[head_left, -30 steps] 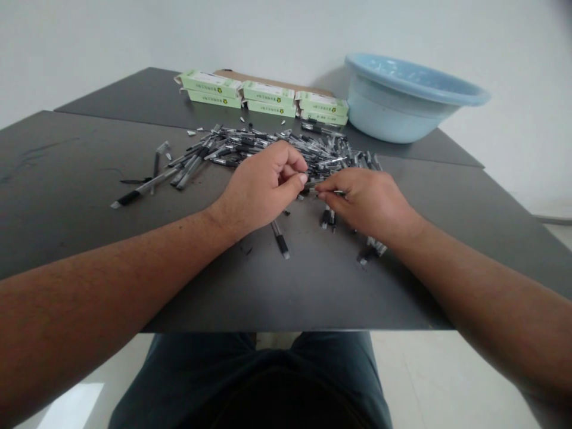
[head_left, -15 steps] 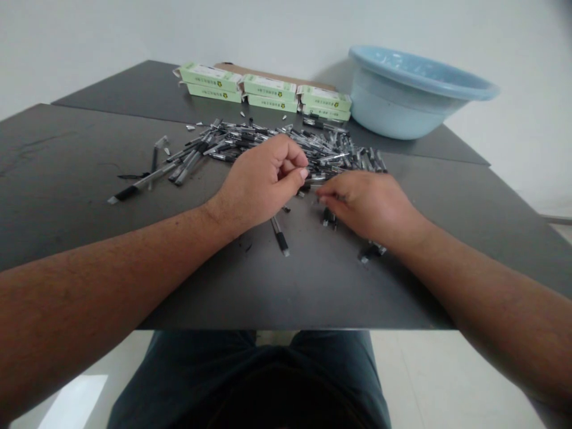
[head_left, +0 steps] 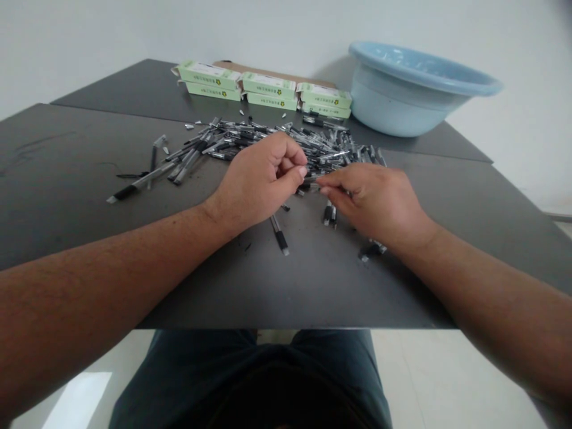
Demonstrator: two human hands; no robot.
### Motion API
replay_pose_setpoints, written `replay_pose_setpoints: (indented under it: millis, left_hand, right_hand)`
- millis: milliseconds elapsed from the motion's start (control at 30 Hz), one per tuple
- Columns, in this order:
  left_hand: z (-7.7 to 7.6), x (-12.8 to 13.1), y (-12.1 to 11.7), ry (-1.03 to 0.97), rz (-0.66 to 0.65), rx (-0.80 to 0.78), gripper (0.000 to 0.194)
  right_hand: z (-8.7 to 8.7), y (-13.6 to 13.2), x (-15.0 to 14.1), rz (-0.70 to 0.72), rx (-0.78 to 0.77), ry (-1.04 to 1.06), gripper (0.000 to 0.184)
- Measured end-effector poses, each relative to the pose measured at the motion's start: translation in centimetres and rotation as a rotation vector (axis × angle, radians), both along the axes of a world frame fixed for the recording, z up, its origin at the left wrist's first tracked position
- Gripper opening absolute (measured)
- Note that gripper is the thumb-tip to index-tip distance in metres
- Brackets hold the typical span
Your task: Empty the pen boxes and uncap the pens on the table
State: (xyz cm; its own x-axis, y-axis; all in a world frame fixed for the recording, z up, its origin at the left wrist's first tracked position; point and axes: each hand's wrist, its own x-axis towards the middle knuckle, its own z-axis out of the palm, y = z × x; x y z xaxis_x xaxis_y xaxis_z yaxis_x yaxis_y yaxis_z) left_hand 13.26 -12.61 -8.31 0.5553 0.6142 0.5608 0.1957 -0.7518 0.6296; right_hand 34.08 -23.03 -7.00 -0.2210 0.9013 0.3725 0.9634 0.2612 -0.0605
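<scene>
Since half a second ago the right hand [head_left: 379, 205] has lifted off the table [head_left: 67, 179] and come back toward the left hand [head_left: 263, 179], so the 2 sets of fingertips now meet over the near edge of the pile [head_left: 286, 143]. A second ago they met in much the same way; in between, the right hand had dipped down flat onto the loose pieces. That reads as a pick-up, with the right hand bringing something small to what the left one holds.

The left hand is curled shut, thumb against forefinger, pinching a pen part [head_left: 311, 177] whose clear end pokes out toward the right hand. The right hand is closed in a pinch at that same end; whether it grips the same part or a second piece I cannot tell.

Just below the hands lie 3 strays: a pen [head_left: 280, 234] under the left wrist, a short pair [head_left: 329, 213] and another [head_left: 370, 249] by the right wrist. Toward the far edge stand 6 green boxes [head_left: 270, 90] stacked in 3 twos, and a blue basin [head_left: 415, 89] at the far right corner.
</scene>
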Motion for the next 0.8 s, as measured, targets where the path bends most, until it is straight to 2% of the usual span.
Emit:
replay_pose_setpoints:
  millis: [67,200,300,400,700,800]
  left_hand:
    - [0.1,-0.01,-0.03,0.009,0.01,0.009,0.008]
    - [0.2,-0.03,-0.06,0.021,0.014,0.001,0.007]
    - [0.1,-0.01,0.0,0.01,0.015,0.007,0.007]
    - [-0.02,-0.01,0.01,-0.006,0.0,0.002,0.007]
    - [0.25,-0.07,-0.05,0.013,0.008,-0.015,0.007]
    - [0.24,-0.06,0.05,0.015,0.008,-0.024,0.006]
  right_hand:
    - [0.03,-0.09,-0.12,0.04,-0.046,-0.025,0.025]
    - [0.14,-0.25,-0.32,0.034,0.019,0.012,0.031]
    - [0.17,-0.22,-0.34,0.075,-0.029,-0.052,0.027]
    - [0.11,-0.13,-0.32,0.033,0.021,-0.032,0.028]
    - [-0.21,0.09,-0.25,0.093,-0.048,-0.048,0.026]
    - [-0.19,0.03,-0.24,0.072,-0.031,-0.021,0.027]
